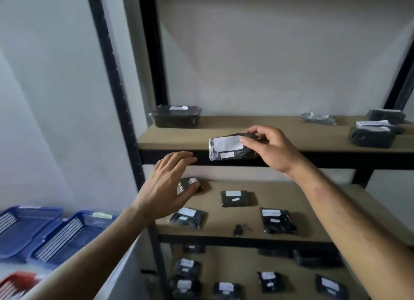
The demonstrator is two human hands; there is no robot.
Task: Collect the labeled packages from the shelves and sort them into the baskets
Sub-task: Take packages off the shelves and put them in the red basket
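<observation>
A package (231, 147) is pinched by the right hand (272, 148), label up; the left hand (167, 186) is spread, empty. Collection is judged in hand; next, its label must be matched to a basket (67, 234) at near left.

Two bare forearms are seen, with no sleeves worn on either. The left hand (167, 183) and the right hand (272, 148) are ungloved. No rings, watch or bracelets are shown on fingers or wrists.

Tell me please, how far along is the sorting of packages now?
Early. Done: nothing visibly; the blue baskets look empty. In hand: the right hand holds one labeled package; the left hand is open. Left: many packages on the shelves.
</observation>
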